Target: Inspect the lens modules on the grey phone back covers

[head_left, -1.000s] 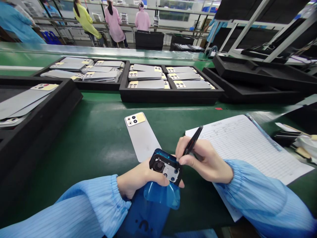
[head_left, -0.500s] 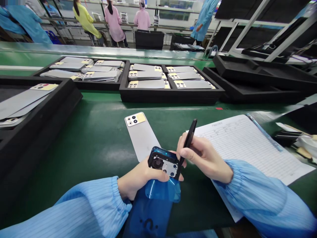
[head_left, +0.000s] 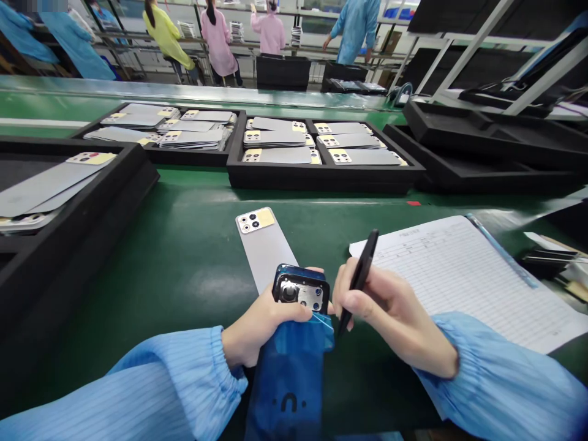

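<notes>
My left hand (head_left: 264,321) is wrapped round a phone (head_left: 301,293), its thumb lying across the front below the camera section. Blue film (head_left: 294,367) hangs from the phone toward me, printed with a dark curved mark. Between the fingers and thumb of my right hand (head_left: 390,306) is a slim black pen-like tool (head_left: 361,275), tilted with its lower end just right of the phone, apart from it. A pale grey phone back cover (head_left: 271,248) with a yellow patch beside its lens holes lies on the green table, its lower end hidden behind the phone.
Black trays (head_left: 326,177) of stacked grey covers stand across the back. Another black tray (head_left: 138,177) is at the left, and stacked black trays (head_left: 487,171) at the right. A printed form sheet (head_left: 459,269) lies right, with a blue strip at its edge. Several people work beyond.
My right hand has drawn back to the right with the black tool, away from the phone's edge. The phone has tilted a little in my left hand, and the blue film hangs straighter.
</notes>
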Demonstrator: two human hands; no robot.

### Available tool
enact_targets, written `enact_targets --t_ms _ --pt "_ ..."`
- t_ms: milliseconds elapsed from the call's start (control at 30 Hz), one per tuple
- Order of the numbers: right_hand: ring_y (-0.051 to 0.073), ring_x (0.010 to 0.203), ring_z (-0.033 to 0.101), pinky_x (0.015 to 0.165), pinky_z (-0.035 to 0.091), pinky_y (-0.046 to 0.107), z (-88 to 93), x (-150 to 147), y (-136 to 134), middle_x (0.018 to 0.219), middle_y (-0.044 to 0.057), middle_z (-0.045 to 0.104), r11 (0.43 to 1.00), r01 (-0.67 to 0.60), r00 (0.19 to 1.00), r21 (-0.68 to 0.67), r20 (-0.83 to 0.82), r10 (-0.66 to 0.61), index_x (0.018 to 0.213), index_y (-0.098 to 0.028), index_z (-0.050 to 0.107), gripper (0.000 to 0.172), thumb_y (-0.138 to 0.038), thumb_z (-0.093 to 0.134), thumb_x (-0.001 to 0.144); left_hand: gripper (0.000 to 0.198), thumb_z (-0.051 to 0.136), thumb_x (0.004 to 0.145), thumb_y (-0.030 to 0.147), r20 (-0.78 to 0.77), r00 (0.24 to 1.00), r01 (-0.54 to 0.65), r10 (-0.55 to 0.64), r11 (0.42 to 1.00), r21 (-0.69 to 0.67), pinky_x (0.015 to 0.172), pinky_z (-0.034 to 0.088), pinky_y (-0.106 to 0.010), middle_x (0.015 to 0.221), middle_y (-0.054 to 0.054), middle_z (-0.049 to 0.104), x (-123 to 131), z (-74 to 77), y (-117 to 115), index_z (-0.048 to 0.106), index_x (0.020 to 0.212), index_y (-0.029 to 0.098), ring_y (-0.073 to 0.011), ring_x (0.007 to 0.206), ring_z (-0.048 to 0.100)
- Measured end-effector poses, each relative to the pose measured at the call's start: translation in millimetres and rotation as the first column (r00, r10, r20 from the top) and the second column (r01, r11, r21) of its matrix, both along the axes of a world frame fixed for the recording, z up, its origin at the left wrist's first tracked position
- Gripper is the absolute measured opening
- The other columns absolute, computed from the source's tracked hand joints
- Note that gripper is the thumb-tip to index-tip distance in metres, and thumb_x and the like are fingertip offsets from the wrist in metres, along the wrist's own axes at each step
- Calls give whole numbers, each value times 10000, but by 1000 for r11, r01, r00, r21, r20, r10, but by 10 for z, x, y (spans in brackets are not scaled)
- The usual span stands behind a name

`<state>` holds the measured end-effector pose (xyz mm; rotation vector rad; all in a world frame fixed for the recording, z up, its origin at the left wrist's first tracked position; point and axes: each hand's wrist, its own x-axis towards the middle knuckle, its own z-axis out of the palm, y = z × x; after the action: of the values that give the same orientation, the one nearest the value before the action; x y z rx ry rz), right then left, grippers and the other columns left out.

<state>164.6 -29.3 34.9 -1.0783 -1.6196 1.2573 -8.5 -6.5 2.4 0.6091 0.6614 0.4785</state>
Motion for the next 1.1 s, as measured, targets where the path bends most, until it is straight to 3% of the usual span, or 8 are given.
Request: enact_targets --t_ms 267,633,1100 --pt "101 515 546 422 454 206 -75 30 106 650 1 543 970 233 960 -74 -142 -241 736 -166 526 202 -344 554 827 506 564 704 90 90 991 98 -98 995 2 806 447 -446 979 -113 623 -37 -31 -11 468 1197 147 -220 817 613" --pt "134 594 578 479 502 235 -25 89 117 692 18 555 976 184 983 115 -43 -181 783 -198 577 116 -305 564 825 500 562 722 97 138 980 146 -144 989 2 808 451 -394 962 -88 611 -60 -52 4 470 1209 164 -189 826 589" --pt "122 586 578 503 506 229 -26 90 146 687 13 551 981 109 993 159 32 -115 778 -162 567 125 -272 544 834 486 533 737 89 169 970 181 -177 983 -14 800 455 -415 947 -84 610 -55 -59 -7 459 1211 174 -202 814 603"
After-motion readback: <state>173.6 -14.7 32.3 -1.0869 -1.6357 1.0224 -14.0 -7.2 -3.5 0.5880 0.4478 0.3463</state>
